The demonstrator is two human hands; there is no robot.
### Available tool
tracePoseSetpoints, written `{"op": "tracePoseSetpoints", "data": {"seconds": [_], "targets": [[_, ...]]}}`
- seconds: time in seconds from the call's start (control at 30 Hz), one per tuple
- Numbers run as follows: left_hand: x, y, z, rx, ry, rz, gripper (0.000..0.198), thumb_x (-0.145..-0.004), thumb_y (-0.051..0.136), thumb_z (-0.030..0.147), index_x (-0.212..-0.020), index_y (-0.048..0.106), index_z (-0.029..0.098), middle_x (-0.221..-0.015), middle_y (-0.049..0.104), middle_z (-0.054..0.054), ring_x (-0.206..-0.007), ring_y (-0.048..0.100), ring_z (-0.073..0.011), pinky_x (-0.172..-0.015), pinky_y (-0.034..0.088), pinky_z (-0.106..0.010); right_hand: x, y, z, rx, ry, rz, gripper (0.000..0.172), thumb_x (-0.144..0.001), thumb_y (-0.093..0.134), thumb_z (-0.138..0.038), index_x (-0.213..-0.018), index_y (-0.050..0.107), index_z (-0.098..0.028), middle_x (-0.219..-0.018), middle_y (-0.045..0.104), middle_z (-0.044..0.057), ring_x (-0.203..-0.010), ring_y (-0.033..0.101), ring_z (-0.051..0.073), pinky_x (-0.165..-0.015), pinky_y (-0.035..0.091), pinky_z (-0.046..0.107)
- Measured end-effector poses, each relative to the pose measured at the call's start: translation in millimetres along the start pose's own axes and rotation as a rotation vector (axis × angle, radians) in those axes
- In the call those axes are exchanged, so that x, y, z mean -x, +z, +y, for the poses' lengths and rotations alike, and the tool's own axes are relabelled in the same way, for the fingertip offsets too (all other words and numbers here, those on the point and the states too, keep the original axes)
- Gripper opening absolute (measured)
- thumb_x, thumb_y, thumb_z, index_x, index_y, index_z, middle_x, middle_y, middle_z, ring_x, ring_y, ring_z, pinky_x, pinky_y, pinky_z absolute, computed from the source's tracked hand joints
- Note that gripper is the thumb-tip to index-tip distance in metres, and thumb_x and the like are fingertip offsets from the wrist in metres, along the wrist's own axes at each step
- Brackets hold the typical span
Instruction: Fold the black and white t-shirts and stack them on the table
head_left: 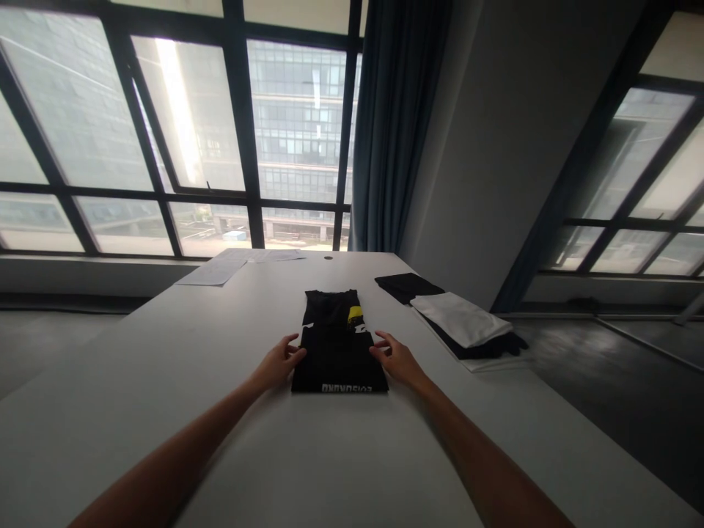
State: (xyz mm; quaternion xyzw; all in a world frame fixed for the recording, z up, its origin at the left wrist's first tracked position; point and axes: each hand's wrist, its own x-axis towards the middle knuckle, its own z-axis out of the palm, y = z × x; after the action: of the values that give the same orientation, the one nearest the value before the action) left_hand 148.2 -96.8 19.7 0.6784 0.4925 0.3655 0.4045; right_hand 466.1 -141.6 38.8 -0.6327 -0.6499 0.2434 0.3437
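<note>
Head view: black folded garment (336,359) lies flat on the white table (341,455), roughly mid-picture, its long sides running away from the person. Pale lettering (346,389) along the near edge is upside down, cramped and too blurred to read. A yellow patch (355,314) and small white marks show toward the far end; their full shapes are lost in the folds, as is whatever lies in the under layers.

Garment sits between the hands. Left hand (281,361) at its left edge, right hand (397,359) at its right edge, thumbs reaching the cloth. Fingers of both are loosely curved, index and thumb apart; outer fingers partly hidden, so cannot tell whether either hand pinches fabric. Both forearms are cut off by the bottom of the frame.

Right of the garment, well apart from it: a white cloth (462,317) over dark fabric (503,345), most of the latter covered; a black cloth (408,284) just beyond. Far left corner: paper sheets (214,273), print illegible. Small dark disc (328,257) near the far edge, hard to identify. Behind: blue curtain (390,132) and windows (198,117), glare washing out part of the glass.
</note>
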Motion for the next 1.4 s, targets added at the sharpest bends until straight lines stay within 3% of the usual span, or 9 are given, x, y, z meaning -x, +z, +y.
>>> {"op": "tracePoseSetpoints", "data": {"seconds": [0.13,0.23,0.33,0.47,0.77,0.97,1.13,1.27,1.4], "targets": [[20.7,1.5,-6.4,-0.364,0.183,-0.035,0.054,-0.081,0.063,0.031,-0.132,0.056,0.018,-0.126,0.064,-0.014,-0.098,0.066,-0.0250,-0.089,0.054,-0.042,10.0,5.1,-2.7,0.157,-0.125,-0.110,0.043,-0.084,0.066,-0.032,-0.124,0.065,-0.016,-0.126,0.063,0.012,-0.109,0.062,0.023,-0.098,0.047,0.035],[34.5,2.1,-3.4,-0.659,0.400,-0.013,0.047,-0.085,0.055,0.020,-0.132,0.059,0.022,-0.148,0.049,-0.010,-0.132,0.048,-0.0307,-0.110,0.040,-0.052,16.3,7.9,-6.9,0.232,-0.208,-0.084,0.039,-0.089,0.058,-0.030,-0.123,0.067,-0.016,-0.135,0.058,0.013,-0.125,0.054,0.025,-0.109,0.039,0.037],[39.3,-4.4,-3.1,-0.729,0.504,-0.222,0.055,-0.085,0.044,0.009,-0.137,0.056,0.025,-0.151,0.048,-0.005,-0.139,0.041,-0.0259,-0.116,0.035,-0.049,18.5,5.4,-6.7,0.240,-0.218,-0.167,0.040,-0.092,0.045,-0.021,-0.125,0.067,-0.016,-0.140,0.056,0.011,-0.129,0.051,0.023,-0.113,0.036,0.037],[37.0,-20.7,-6.8,-0.707,0.537,-0.333,0.058,-0.083,0.042,0.005,-0.135,0.058,0.025,-0.146,0.054,-0.003,-0.137,0.045,-0.0222,-0.115,0.037,-0.044,18.5,-6.4,2.7,0.270,-0.224,-0.222,0.052,-0.081,0.046,-0.006,-0.126,0.067,-0.018,-0.144,0.054,0.008,-0.130,0.051,0.022,-0.114,0.035,0.037],[31.7,-11.4,-7.5,-0.628,0.594,-0.181,0.039,-0.082,0.044,0.007,-0.106,0.070,0.025,-0.125,0.070,-0.004,-0.125,0.057,-0.0211,-0.112,0.037,-0.045,10.9,-5.3,11.1,0.310,-0.361,-0.194,0.038,-0.081,0.053,-0.007,-0.107,0.076,-0.021,-0.137,0.058,0.011,-0.125,0.054,0.025,-0.110,0.040,0.043],[45.0,-30.3,29.3,-0.541,0.462,-0.292,0.032,-0.087,0.045,0.017,-0.102,0.072,0.024,-0.093,0.075,-0.005,-0.090,0.068,-0.0231,-0.088,0.051,-0.038,26.0,-24.9,-19.8,0.166,-0.396,-0.284,0.034,-0.078,0.049,-0.007,-0.093,0.076,-0.021,-0.114,0.071,0.007,-0.118,0.059,0.025,-0.108,0.040,0.042],[36.6,-60.2,61.2,-0.069,0.303,-0.467,0.027,-0.085,0.061,0.040,-0.095,0.074,0.018,-0.080,0.073,-0.005,-0.073,0.065,-0.0219,-0.068,0.053,-0.033,16.6,-44.0,-54.6,-0.121,-0.327,-0.519,0.022,-0.083,0.058,-0.029,-0.093,0.073,-0.018,-0.094,0.073,0.005,-0.089,0.067,0.022,-0.086,0.052,0.037],[-5.4,-72.1,55.4,0.150,0.144,-0.181,0.046,-0.080,0.065,0.049,-0.109,0.070,0.012,-0.090,0.075,-0.010,-0.082,0.069,-0.0259,-0.075,0.056,-0.040,-33.2,-23.2,-60.7,-0.222,-0.237,-0.300,0.030,-0.086,0.057,-0.033,-0.106,0.068,-0.013,-0.094,0.072,0.008,-0.087,0.067,0.021,-0.078,0.053,0.034],[-33.9,-64.4,29.0,-0.080,-0.092,0.184,0.059,-0.093,0.045,0.037,-0.142,0.045,0.005,-0.126,0.066,-0.020,-0.105,0.068,-0.0284,-0.095,0.051,-0.046,-64.1,14.1,-56.5,0.051,0.049,-0.017,0.045,-0.095,0.046,-0.032,-0.134,0.053,-0.010,-0.107,0.071,0.014,-0.098,0.067,0.023,-0.088,0.050,0.036]]}}
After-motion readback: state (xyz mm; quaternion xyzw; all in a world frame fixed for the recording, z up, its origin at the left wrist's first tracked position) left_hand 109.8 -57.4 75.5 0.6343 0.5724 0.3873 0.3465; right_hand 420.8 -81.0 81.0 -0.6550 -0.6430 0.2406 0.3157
